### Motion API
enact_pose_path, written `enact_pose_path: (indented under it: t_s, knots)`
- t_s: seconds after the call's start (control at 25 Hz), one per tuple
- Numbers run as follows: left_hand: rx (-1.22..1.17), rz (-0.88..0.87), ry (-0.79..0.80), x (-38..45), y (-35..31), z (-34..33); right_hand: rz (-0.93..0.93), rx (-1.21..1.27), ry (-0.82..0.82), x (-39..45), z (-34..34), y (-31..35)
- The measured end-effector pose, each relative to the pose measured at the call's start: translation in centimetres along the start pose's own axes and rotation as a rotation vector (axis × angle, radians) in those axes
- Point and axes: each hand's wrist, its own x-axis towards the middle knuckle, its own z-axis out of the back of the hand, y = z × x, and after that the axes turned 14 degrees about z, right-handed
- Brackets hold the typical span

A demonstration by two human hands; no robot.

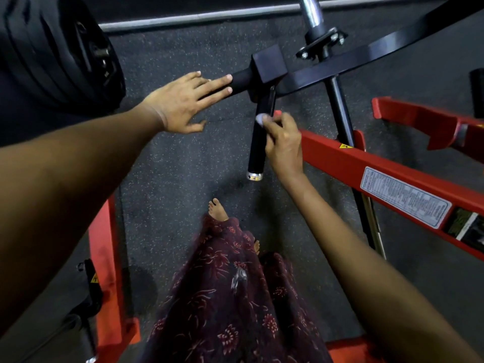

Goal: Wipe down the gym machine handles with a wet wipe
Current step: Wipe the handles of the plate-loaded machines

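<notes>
A black machine arm ends in two handles: a short horizontal handle (242,81) pointing left and a longer black handle (258,145) hanging down with a chrome end cap. My left hand (180,103) lies flat with straight fingers on the end of the horizontal handle. My right hand (284,142) pinches a small white wet wipe (260,119) and presses it against the upper part of the hanging handle.
A red machine frame (348,166) with a white label runs across the right, another red beam (104,258) on the left. Black weight plates (60,53) sit at top left. A chrome post (310,11) rises at top. My feet and patterned skirt (235,297) stand on dark rubber floor.
</notes>
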Motion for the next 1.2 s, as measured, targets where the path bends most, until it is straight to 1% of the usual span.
enact_pose_path:
  t_s: [0.04,0.12,0.2,0.24,0.28,0.32,0.44,0.48,0.56,0.6,0.72,0.8,0.88,0.92,0.96,1.04,1.08,1.12,1.2]
  knots:
    - [0.004,-0.003,0.003,-0.1,0.1,-0.1,0.003,0.036,0.043,-1.7,0.1,0.3]
    - [0.015,0.006,0.022,-0.2,0.3,-0.2,0.033,0.058,0.187,-5.1,0.5,1.0]
    - [0.013,0.013,0.034,-0.2,0.3,-0.3,0.120,0.042,0.318,-7.1,1.1,1.6]
    - [0.016,0.009,0.028,-0.1,0.3,-0.3,0.158,0.042,0.345,-6.8,1.6,1.7]
    - [0.023,0.005,0.024,-0.1,0.3,-0.4,0.165,0.049,0.330,-5.8,2.0,1.6]
    - [0.026,0.003,0.025,-0.1,0.3,-0.4,0.138,0.051,0.266,-4.1,2.3,1.5]
    - [0.029,-0.004,0.024,-0.1,0.3,-0.4,0.052,-0.053,0.021,1.9,1.9,0.3]
    - [0.032,-0.006,0.020,-0.1,0.3,-0.4,0.024,-0.090,-0.008,3.2,1.5,0.2]
    - [0.033,-0.009,0.012,-0.1,0.3,-0.5,0.009,-0.141,0.011,3.6,0.6,0.6]
    - [0.035,-0.010,0.007,-0.1,0.3,-0.6,0.043,-0.166,0.043,2.7,0.4,1.0]
    - [0.047,0.003,0.009,-0.2,0.3,-0.6,0.168,-0.180,0.215,-2.1,0.7,2.2]
    - [0.056,0.004,0.000,-0.1,0.3,-0.6,0.232,-0.146,0.388,-4.6,1.2,3.1]
    - [0.061,-0.005,-0.013,0.0,0.2,-0.7,0.193,-0.102,0.570,-4.1,1.9,3.0]
    - [0.069,-0.006,-0.014,0.0,0.2,-0.7,0.150,-0.103,0.593,-2.7,2.3,2.6]
    - [0.076,-0.002,-0.008,-0.1,0.2,-0.6,0.124,-0.116,0.503,-1.0,2.4,2.1]
    - [0.070,0.017,0.009,-0.2,0.1,-0.4,0.078,-0.135,0.194,2.6,2.2,1.0]
    - [0.067,0.021,0.012,-0.2,0.0,-0.4,0.049,-0.153,0.098,3.9,1.9,0.7]
    - [0.069,0.020,0.012,-0.1,0.0,-0.4,0.038,-0.172,0.062,4.4,1.5,0.6]
    - [0.078,0.014,0.012,-0.1,0.0,-0.5,0.101,-0.207,0.094,3.7,0.7,0.9]
